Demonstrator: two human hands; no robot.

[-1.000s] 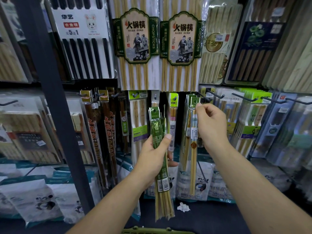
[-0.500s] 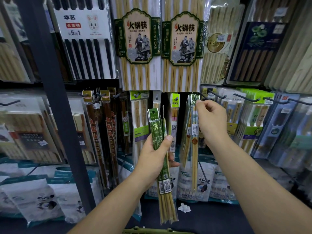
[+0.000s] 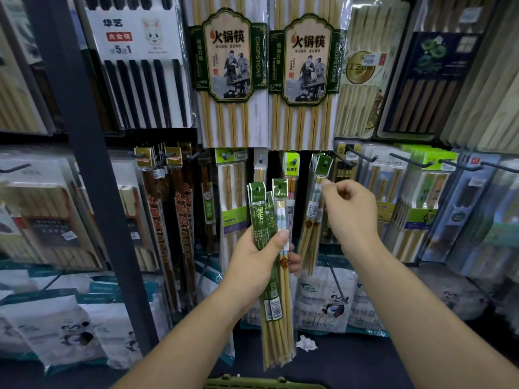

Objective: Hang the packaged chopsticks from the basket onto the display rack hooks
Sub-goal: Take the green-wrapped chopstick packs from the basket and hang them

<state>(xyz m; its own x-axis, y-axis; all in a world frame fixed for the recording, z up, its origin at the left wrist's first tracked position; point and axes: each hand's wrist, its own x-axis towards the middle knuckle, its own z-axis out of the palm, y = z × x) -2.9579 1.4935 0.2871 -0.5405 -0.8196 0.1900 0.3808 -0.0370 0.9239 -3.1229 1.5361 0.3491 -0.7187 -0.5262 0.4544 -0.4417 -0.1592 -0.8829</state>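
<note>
Pretty cramped tbh. The big white-and-green hot-pot chopstick packs (image 3: pixel 306 80) hang down low, so there's hardly any headroom above the green-topped clear chopstick packs (image 3: pixel 323 164) hung just under them. A few black wire hooks (image 3: pixel 411 162) poke out just to their right, and the bundle of green-sleeved bamboo chopsticks (image 3: pixel 262 217) in the left hand (image 3: pixel 252 265) stands just left. Open room is lower down, over the dark shelf (image 3: pixel 337 366).

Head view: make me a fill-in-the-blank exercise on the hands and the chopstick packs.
The hand gripping the bundle of packs is the person's ____ one.
The hanging pack beside the right hand hangs from a ____.
The basket rim at the bottom edge of the view is ____ in colour.
Missing words: left; hook; green.
</note>
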